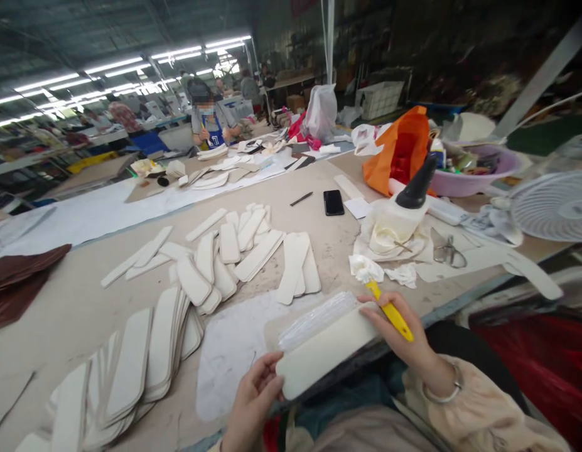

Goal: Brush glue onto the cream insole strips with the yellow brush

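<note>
My left hand (255, 392) pinches the near left end of a long off-white panel (326, 355) with rounded corners. The far right end of that panel lies under the fingers of my right hand (419, 342), which also grips a yellow-handled tool (395, 319). The tool's upper end meets a crumpled white tissue (366, 269), so its tip cannot be made out. Just behind the panel lies a clear, shiny plastic strip (316, 319) on a pale sheet (229, 358). Overlapping stacks of similar panels (130, 364) spread to the left, with more loose panels (229, 242) behind.
A phone (333, 203) and a dark pen (301, 198) lie farther back. To the right stand a white container with a black top (417, 182), scissors (448, 252), an orange bag (404, 141), a purple basin (479, 179) and a fan (554, 207). A co-worker (214, 122) sits across the table.
</note>
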Motion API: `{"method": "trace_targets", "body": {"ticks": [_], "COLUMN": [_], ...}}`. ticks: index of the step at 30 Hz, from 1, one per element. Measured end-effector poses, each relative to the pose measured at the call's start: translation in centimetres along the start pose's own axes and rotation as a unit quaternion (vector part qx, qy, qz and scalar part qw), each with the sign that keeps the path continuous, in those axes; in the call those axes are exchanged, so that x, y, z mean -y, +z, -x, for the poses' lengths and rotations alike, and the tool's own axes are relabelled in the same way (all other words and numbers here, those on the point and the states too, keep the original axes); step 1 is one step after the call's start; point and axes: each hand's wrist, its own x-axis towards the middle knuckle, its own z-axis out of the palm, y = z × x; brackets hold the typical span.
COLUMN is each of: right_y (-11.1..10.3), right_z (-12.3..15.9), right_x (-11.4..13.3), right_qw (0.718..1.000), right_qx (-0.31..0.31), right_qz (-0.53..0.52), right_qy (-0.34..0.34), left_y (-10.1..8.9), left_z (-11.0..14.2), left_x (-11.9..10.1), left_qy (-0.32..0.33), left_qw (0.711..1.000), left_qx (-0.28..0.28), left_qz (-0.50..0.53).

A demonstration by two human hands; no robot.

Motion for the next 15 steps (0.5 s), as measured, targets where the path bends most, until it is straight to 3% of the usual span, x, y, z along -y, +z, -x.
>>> {"method": "trace_targets", "body": {"ticks": [3,6,15], "right_y": [0.7,1.5,2.4], "right_z": [-1.2,-2.2,-3.7], "right_x": [0.4,0.5,-0.8], "right_qw": [0.999,0.995,0.984], "right_qx": [0.014,0.025,0.044], "right_qz": [0.05,0.091,0.165], "right_qy": [-0.011,-0.03,-0.041], "left_y": [-0.2,-0.1,-0.5], "left_z": [-1.7,-3.4,-5.2], "left_x": [-0.3,0.0,1.2], "left_qy": [0.029,0.043,0.04], "left_qw": [0.996,0.991,0.975], "left_qx": [-0.08,-0.126,-0.157], "left_qz": [0.0,-0.034,-0.155]}}
